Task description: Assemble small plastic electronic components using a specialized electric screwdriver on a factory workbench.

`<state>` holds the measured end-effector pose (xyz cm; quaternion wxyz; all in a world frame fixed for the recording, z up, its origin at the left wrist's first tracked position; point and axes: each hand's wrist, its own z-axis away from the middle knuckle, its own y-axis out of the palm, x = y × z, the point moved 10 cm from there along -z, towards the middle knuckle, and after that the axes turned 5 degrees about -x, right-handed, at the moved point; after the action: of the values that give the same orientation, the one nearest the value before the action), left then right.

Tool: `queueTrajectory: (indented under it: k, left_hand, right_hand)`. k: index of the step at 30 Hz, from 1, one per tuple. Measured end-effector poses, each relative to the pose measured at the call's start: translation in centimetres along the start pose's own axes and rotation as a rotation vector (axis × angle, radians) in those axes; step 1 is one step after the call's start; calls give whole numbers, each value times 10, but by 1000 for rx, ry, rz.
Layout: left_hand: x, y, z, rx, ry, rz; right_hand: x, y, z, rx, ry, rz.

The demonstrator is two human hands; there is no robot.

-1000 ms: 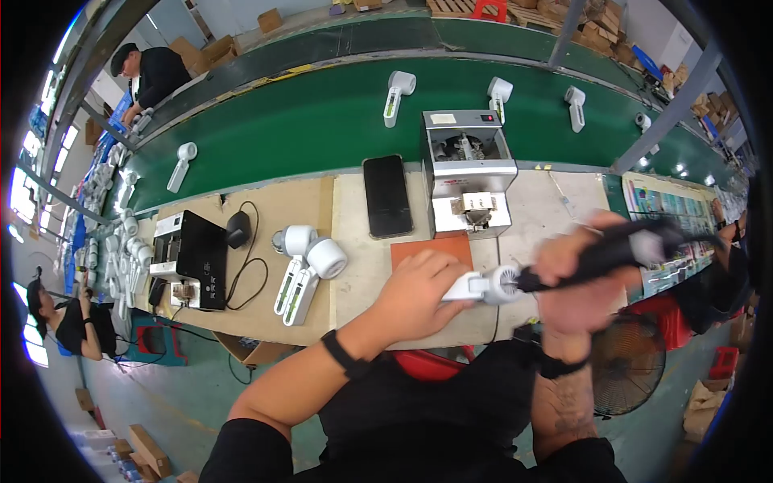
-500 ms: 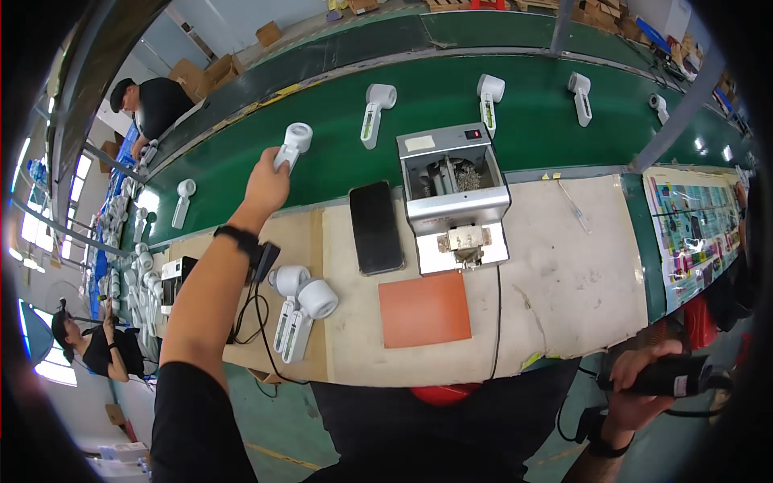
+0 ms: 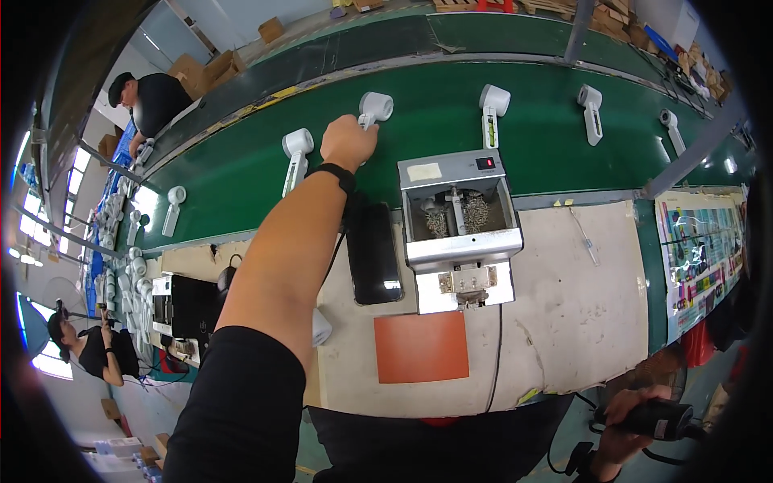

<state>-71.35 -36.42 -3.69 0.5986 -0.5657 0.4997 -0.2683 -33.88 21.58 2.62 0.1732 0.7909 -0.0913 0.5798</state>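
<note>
My left hand (image 3: pixel 348 142) reaches far forward over the green conveyor belt (image 3: pixel 435 145) and grips the handle of a white handheld device (image 3: pixel 372 109) lying on the belt. A black band sits on that wrist. My right hand (image 3: pixel 626 412) hangs low at the bottom right, below the bench edge, closed around a black electric screwdriver (image 3: pixel 662 419). An orange mat (image 3: pixel 421 346) lies on the bench in front of me, with nothing on it.
A grey screw feeder box (image 3: pixel 459 229) stands mid-bench beside a black phone (image 3: pixel 374 253). More white devices (image 3: pixel 296 158) lie spaced along the belt. A black box with cables (image 3: pixel 187 307) sits at left. Another person (image 3: pixel 153 101) works across the belt, and one (image 3: pixel 101 354) sits at left.
My left hand has carried the white device from the bench out onto the belt and shifted right along it. My right hand has dropped below the bench with the screwdriver.
</note>
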Motion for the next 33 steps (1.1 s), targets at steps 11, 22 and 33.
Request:
queueTrajectory:
  k: [11, 22, 33]
  left_hand:
    - [-68, -210, 189, -573, 695, 164]
    - [-150, -263, 303, -400, 928, 160]
    - [-257, -217, 348, -174, 1009, 73]
  right_hand:
    - [-2, -9, 23, 60, -7, -61]
    - [38, 16, 73, 78, 249, -103]
    - [36, 4, 110, 285, 298, -300]
